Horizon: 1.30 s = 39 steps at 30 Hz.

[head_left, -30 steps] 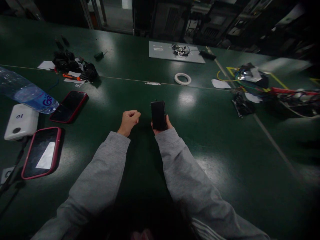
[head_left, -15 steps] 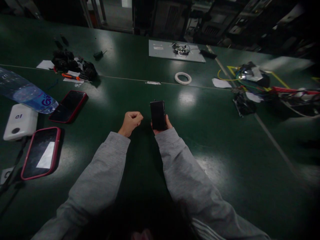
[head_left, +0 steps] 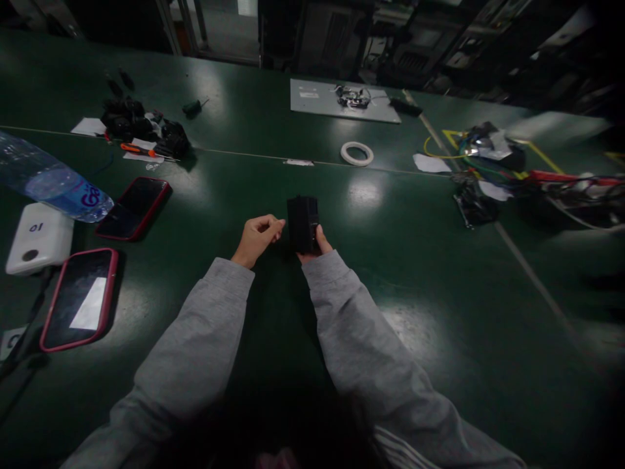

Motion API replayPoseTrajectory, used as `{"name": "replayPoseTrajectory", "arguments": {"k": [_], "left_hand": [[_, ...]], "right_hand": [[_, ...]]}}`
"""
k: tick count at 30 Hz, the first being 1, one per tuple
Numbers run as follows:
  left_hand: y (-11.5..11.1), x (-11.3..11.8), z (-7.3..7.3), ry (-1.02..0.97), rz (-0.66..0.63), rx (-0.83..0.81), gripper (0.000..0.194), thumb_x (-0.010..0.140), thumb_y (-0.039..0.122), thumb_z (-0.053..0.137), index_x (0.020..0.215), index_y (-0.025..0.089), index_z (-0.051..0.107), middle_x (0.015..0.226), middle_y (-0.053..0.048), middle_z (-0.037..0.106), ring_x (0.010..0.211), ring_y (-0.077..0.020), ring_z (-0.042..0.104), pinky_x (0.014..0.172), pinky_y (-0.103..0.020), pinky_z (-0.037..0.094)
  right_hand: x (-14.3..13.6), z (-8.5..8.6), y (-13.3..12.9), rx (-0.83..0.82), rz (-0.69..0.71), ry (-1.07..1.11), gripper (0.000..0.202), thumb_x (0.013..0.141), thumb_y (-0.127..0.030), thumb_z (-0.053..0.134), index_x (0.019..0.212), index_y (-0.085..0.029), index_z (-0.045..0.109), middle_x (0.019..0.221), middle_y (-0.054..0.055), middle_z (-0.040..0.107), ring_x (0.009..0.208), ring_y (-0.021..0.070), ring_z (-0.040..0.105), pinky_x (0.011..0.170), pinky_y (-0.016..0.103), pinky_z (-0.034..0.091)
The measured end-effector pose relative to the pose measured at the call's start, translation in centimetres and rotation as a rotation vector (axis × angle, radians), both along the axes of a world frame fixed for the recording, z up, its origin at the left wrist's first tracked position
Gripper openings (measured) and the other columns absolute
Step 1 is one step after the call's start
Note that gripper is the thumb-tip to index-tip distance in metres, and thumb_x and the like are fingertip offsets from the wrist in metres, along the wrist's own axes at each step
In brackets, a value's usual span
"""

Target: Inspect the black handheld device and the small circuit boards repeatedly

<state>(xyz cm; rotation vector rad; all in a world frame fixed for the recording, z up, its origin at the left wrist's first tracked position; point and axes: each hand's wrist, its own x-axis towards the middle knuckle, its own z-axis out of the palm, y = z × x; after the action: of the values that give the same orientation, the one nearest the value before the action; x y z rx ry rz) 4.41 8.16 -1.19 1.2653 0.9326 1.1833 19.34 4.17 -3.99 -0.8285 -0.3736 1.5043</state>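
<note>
My right hand (head_left: 318, 244) is wrapped round the lower part of a black box-shaped device (head_left: 303, 223), thumb on its right side. The device stands upright, turned so that its narrower right side shows small details I cannot make out. Just left of it is my left hand (head_left: 258, 240), its thumb and forefinger pinched together and pointing at the device across a small gap. Whatever that pinch holds, if anything, is too small to tell.
On the left lie two red-cased phones (head_left: 81, 299), a white box marked 01 (head_left: 41, 238) and a water bottle (head_left: 63, 182). Farther off are an orange screwdriver (head_left: 139, 150), a tape roll (head_left: 356, 154) and a grey board (head_left: 317, 104). Wires (head_left: 561, 179) clutter the right.
The black device has turned in my right hand, so its right side now shows more. My left hand's fingers have stretched from a fist into a pinch, closer to the device.
</note>
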Motion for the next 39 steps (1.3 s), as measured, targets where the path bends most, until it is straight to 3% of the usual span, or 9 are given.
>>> {"name": "replayPoseTrajectory", "arguments": {"k": [2,4,7,13,19,28,33,39], "left_hand": [[0.0,0.3,-0.1,-0.025,0.007,-0.031,0.025,0.078,0.039,0.071,0.08,0.017,0.06,0.083,-0.002,0.062,0.075,-0.0098,0.058,0.068,-0.022,0.046],[-0.1,0.5,-0.2,-0.069,-0.001,-0.101,0.042,0.074,0.043,0.077,0.102,0.019,0.057,0.102,-0.005,0.064,0.092,-0.014,0.061,0.079,-0.026,0.049],[-0.2,0.5,-0.2,-0.109,-0.035,-0.188,0.06,0.066,0.04,0.084,0.113,0.02,0.051,0.108,-0.008,0.064,0.101,-0.0186,0.063,0.088,-0.031,0.05],[0.0,0.1,-0.4,-0.086,-0.021,-0.222,0.063,0.064,0.037,0.086,0.115,0.019,0.053,0.108,-0.007,0.063,0.103,-0.0199,0.061,0.092,-0.035,0.049],[0.3,-0.3,-0.4,-0.056,-0.028,-0.237,0.062,0.063,0.037,0.086,0.114,0.019,0.056,0.091,-0.001,0.06,0.087,-0.0157,0.06,0.084,-0.033,0.048],[0.2,-0.6,-0.6,-0.143,-0.039,-0.188,0.061,0.06,0.029,0.087,0.113,0.018,0.059,0.089,-0.001,0.062,0.087,-0.0156,0.061,0.085,-0.033,0.048],[0.2,-0.3,-0.8,-0.264,-0.036,-0.232,0.057,0.063,0.03,0.086,0.113,0.017,0.062,0.099,-0.004,0.065,0.093,-0.0165,0.063,0.087,-0.031,0.048],[-0.1,0.3,-0.5,-0.381,-0.005,-0.298,0.056,0.063,0.033,0.086,0.111,0.02,0.061,0.102,-0.004,0.067,0.081,-0.0137,0.065,0.075,-0.028,0.051]], "right_hand": [[-0.3,-0.2,0.0,0.024,-0.001,-0.053,0.046,0.07,-0.049,0.081,0.105,-0.022,0.067,0.104,0.001,0.072,0.097,0.0141,0.068,0.095,0.03,0.057],[-0.4,-0.5,0.1,0.054,0.001,-0.125,0.048,0.066,-0.046,0.084,0.105,-0.024,0.065,0.105,0.0,0.071,0.096,0.0142,0.068,0.095,0.032,0.056],[-0.6,-1.0,0.3,0.123,0.025,-0.216,0.057,0.062,-0.047,0.086,0.11,-0.026,0.063,0.109,0.0,0.07,0.1,0.0161,0.067,0.097,0.036,0.054],[-0.7,-0.7,-0.1,0.177,0.04,-0.311,0.062,0.067,-0.046,0.082,0.12,-0.026,0.058,0.115,0.002,0.067,0.107,0.0162,0.064,0.102,0.037,0.049],[-0.6,-0.6,-0.3,0.22,0.063,-0.358,0.065,0.068,-0.045,0.083,0.124,-0.026,0.056,0.116,0.003,0.066,0.11,0.0178,0.064,0.108,0.041,0.046],[-0.4,0.3,-0.4,0.181,0.059,-0.181,0.048,0.073,-0.047,0.079,0.113,-0.027,0.063,0.109,-0.001,0.069,0.099,0.0152,0.066,0.095,0.036,0.054],[-0.2,0.1,-0.2,0.132,0.081,-0.144,0.044,0.07,-0.05,0.081,0.102,-0.024,0.066,0.104,0.001,0.07,0.095,0.0158,0.067,0.089,0.034,0.056],[-0.5,-0.4,-0.4,0.124,0.248,-0.123,0.055,0.078,-0.067,0.065,0.111,-0.023,0.058,0.1,0.005,0.071,0.088,0.0191,0.071,0.084,0.039,0.059]]}}
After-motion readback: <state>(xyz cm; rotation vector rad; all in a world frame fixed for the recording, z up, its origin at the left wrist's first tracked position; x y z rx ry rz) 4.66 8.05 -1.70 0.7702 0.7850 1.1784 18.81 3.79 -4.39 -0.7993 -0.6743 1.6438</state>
